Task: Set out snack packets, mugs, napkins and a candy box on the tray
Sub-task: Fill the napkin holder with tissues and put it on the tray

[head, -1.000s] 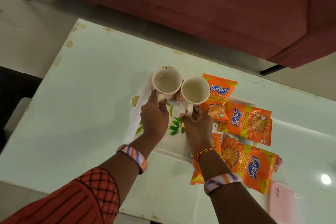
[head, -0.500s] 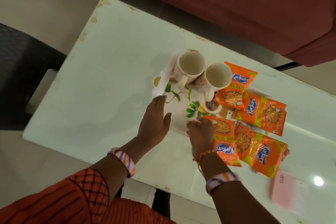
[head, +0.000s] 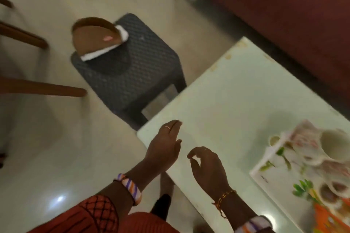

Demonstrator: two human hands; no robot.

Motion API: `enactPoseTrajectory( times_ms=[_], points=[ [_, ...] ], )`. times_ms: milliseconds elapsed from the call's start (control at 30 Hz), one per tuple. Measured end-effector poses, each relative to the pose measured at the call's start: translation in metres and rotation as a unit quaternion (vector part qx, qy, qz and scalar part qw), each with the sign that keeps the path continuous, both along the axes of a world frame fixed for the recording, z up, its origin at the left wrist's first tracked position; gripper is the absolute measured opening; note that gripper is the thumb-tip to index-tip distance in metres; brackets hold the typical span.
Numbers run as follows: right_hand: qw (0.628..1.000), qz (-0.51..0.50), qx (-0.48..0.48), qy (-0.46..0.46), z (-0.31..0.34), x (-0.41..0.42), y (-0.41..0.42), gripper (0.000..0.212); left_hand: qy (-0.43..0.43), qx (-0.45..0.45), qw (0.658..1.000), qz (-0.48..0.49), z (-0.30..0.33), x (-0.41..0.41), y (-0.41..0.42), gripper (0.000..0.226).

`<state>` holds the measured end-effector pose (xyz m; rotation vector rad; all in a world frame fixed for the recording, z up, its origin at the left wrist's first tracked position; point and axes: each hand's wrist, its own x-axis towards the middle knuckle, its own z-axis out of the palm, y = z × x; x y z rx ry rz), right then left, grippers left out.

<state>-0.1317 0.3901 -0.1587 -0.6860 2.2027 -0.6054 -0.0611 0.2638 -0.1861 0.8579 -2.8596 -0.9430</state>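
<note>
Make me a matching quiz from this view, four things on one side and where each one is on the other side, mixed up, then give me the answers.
Things:
1. mugs
2. brown holder with white napkins
3. left hand
4. stool

Places:
A. on the floor beside the table
B. empty, over the table's near corner
C. on the tray
D. on top of the stool

Pairs: 1-C, 2-D, 3-B, 4-A

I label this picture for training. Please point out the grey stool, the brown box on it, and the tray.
grey stool (head: 144, 73): head view, woven seat top.
brown box (head: 92, 38): head view, brown lid.
tray (head: 265, 172): head view, white near rim.
</note>
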Motion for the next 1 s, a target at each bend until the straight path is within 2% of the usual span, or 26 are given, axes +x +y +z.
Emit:
enactPoseTrajectory(
  times_ms=[167, 300, 400, 533, 600, 667, 733, 800, 1000],
  points=[
    [0.993, 0.103, -0.050, 0.009, 0.004, -0.022, -0.104, 0.019, 0.033, -0.050, 0.984, 0.167, 0.016, 0.021, -0.111, 0.048],
    [0.986, 0.141, -0.082, 0.019, 0.008, -0.041, -0.188, 0.020, 0.048, -0.069, 0.961, 0.263, 0.022, 0.027, -0.199, 0.055],
    [0.979, 0.169, -0.102, 0.040, 0.005, -0.053, -0.243, 0.021, 0.080, -0.053, 0.950, 0.298, 0.028, 0.017, -0.258, 0.071],
    [0.967, 0.229, -0.083, 0.071, -0.001, -0.076, -0.291, 0.021, 0.026, -0.057, 0.956, 0.287, 0.040, -0.004, -0.314, 0.081],
    [0.961, 0.250, -0.073, 0.091, -0.005, -0.089, -0.308, 0.021, 0.008, -0.065, 0.961, 0.269, 0.040, -0.007, -0.332, 0.065],
    [0.959, 0.250, -0.065, 0.115, -0.008, -0.101, -0.324, 0.026, 0.047, -0.064, 0.962, 0.263, 0.040, -0.005, -0.340, 0.036],
    [0.956, 0.249, -0.067, 0.139, -0.008, -0.107, -0.338, 0.032, 0.078, -0.060, 0.958, 0.271, 0.041, -0.001, -0.338, 0.018],
    [0.946, 0.269, -0.064, 0.170, -0.007, -0.108, -0.349, 0.041, 0.102, -0.055, 0.950, 0.290, 0.044, 0.007, -0.325, 0.013],
    [0.896, 0.339, -0.029, 0.286, -0.010, -0.108, -0.391, 0.068, 0.167, -0.054, 0.898, 0.404, 0.042, 0.039, -0.285, 0.009]
  ],
)
